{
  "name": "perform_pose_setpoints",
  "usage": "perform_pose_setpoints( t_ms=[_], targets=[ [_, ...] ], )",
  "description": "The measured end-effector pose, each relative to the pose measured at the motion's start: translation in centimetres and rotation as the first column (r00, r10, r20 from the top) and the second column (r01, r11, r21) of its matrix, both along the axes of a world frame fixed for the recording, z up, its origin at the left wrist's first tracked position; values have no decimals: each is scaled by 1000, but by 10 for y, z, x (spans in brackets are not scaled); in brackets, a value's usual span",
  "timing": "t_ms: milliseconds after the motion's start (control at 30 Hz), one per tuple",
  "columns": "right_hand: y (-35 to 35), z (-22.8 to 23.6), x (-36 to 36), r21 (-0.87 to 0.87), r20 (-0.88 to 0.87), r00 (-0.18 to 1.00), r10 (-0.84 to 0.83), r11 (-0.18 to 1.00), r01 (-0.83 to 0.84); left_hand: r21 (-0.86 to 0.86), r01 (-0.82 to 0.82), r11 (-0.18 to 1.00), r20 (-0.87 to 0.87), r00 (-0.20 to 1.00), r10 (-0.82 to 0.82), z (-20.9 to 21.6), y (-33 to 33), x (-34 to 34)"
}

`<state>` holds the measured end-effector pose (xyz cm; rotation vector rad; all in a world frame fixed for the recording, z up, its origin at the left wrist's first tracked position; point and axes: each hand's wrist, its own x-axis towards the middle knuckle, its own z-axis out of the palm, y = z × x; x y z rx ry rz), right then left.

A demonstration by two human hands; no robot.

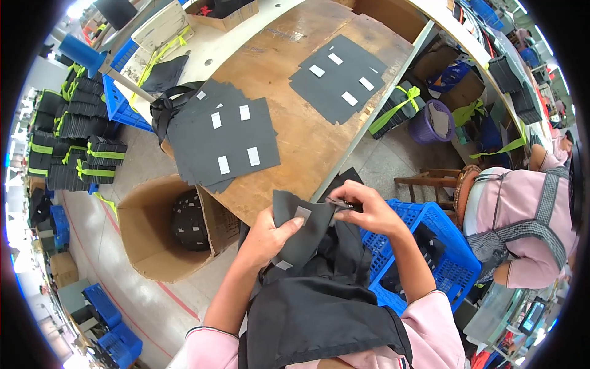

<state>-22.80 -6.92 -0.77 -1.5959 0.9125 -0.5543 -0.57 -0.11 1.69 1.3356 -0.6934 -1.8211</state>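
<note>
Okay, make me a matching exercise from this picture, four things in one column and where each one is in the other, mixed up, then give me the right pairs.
Things:
1. Dark fabric piece with a white patch
2. Purple basket
3. Cardboard barrel
4. Stack of dark fabric pieces

Places:
A. On the floor left of the wooden table
B. On the table, near its left edge
C. Held between the left hand and the right hand
D. On the floor right of the table

Pairs: 1-C, 2-D, 3-A, 4-B
</note>
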Motion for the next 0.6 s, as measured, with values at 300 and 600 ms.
perform_pose_setpoints(
  t_ms=[300,600],
  targets=[
    [18,7,30,437,155,969,-194,893,109,-68,-113,991,-17,994,112,-6,-2,-9],
    [47,15,27,-616,-69,919,-388,741,267,-84,-351,932,-14,936,351,-4,-3,-15]
  ],
)
